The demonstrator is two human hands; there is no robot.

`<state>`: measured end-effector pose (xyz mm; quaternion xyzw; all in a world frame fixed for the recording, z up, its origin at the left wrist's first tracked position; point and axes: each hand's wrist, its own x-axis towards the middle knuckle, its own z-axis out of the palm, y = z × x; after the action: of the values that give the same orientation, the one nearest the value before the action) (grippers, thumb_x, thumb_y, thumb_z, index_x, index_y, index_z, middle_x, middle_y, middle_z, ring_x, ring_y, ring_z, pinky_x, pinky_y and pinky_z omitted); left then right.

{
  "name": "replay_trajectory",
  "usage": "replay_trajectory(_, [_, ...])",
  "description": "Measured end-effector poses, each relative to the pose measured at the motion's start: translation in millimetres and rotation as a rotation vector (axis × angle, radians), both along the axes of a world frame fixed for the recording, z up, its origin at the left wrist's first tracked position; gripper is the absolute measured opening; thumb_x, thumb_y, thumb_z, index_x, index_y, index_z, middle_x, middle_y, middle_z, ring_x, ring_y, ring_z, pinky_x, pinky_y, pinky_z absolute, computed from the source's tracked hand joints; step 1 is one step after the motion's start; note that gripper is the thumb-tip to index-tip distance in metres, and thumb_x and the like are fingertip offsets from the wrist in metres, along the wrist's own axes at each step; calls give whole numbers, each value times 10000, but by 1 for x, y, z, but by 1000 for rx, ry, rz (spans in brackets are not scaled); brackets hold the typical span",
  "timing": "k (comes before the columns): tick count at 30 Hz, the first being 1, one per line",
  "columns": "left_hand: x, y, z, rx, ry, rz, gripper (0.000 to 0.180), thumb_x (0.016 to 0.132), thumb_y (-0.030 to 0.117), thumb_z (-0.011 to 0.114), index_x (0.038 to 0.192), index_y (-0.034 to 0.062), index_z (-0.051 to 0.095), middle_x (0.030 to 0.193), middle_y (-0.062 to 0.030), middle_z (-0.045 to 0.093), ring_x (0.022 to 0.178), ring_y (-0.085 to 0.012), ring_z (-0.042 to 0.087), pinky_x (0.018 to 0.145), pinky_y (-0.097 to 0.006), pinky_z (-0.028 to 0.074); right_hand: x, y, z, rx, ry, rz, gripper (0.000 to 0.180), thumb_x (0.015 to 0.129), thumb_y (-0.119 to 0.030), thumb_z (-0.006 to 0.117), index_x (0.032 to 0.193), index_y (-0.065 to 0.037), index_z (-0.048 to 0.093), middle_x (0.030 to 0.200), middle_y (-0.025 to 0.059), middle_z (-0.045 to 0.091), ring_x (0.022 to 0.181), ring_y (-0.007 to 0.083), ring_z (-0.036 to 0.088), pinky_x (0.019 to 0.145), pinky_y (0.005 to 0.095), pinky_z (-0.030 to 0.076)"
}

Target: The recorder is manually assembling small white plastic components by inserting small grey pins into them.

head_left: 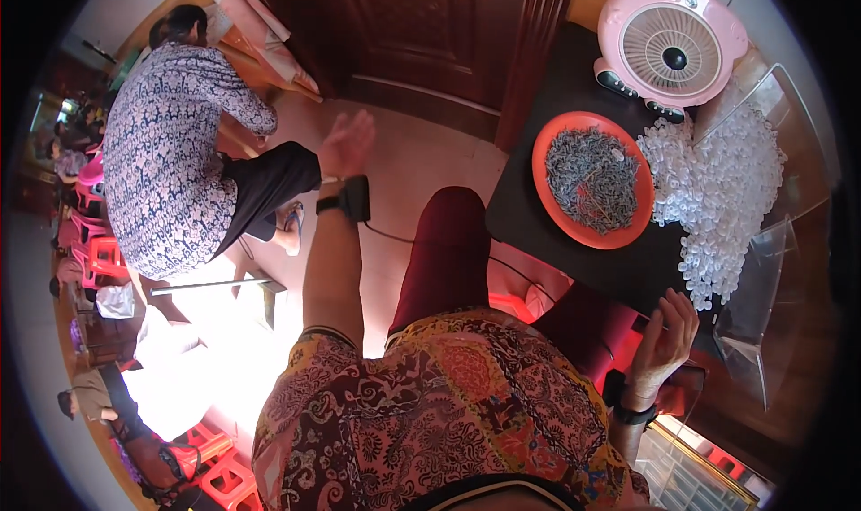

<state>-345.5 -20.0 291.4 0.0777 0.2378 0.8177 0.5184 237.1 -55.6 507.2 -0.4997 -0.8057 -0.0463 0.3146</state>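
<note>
My left hand (pixel 348 145) is raised in front of me over the floor, slightly blurred, with its fingers stretched out and nothing seen in it. Beside the near edge of the dark table (pixel 574 264), my right hand (pixel 662 342) is held with loosely bent fingers, also with nothing visible in it. An orange-red plate (pixel 540 165) on the table holds many small grey pieces (pixel 587 170) with a few reddish strands among them. Right of the plate spreads a pile of small clear plastic pieces (pixel 722 192), just beyond my right hand. Both wrists wear dark bands.
A pink fan (pixel 671 49) stands at the table's back. Clear plastic panels (pixel 762 287) rise along the right side. Another person (pixel 170 161) in a patterned shirt sits at left. Red stools (pixel 229 484) stand at lower left. A cable (pixel 395 237) crosses my lap.
</note>
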Motion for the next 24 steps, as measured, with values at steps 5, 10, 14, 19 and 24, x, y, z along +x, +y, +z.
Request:
replay_trajectory(5, [-90, -28, 3, -257, 179, -116, 296, 818, 93, 548, 1109, 148, 545, 1181, -175, 600, 1142, -389, 557, 956, -556, 448, 9, -1, -11, -28, 122, 31, 155, 821, 25, 589, 963, -14, 639, 1075, 118, 655, 1052, 329, 590, 908, 424, 473])
replay_trajectory(10, [132, 39, 12, -386, 151, -525, 412, 901, 278, 491, 1258, 74, 523, 1262, -214, 578, 1122, -369, 582, 906, -462, 483, 77, 51, 29, 44, 170, 74, 220, 815, -15, 626, 1034, 5, 624, 1067, 160, 649, 996, 336, 603, 884, 417, 474])
replay_trajectory(14, [228, 63, 11, -396, 312, -543, 440, 924, 296, 472, 1291, 57, 511, 1283, -225, 563, 1146, -365, 566, 911, -444, 480, 137, 92, 90, 306, 601, 244, 807, 817, -509, 683, 1335, 46, 411, 1130, 218, 612, 1033, 303, 608, 914, 407, 463])
replay_trajectory(19, [260, 49, 16, -263, 222, -492, 403, 933, 272, 466, 1257, 48, 549, 1264, -223, 575, 1154, -351, 565, 918, -451, 481, 227, 102, 132, 562, 385, 564, 923, 723, -563, 740, 1329, 48, 404, 1132, 209, 614, 1036, 317, 611, 918, 421, 472])
replay_trajectory(24, [293, 62, 5, -305, 148, -530, 373, 935, 241, 461, 1239, 47, 559, 1221, -224, 599, 1111, -359, 593, 886, -469, 509, 249, 88, 138, 535, 369, 489, 905, 719, -538, 751, 1321, 46, 413, 1128, 203, 615, 1036, 316, 610, 918, 419, 472])
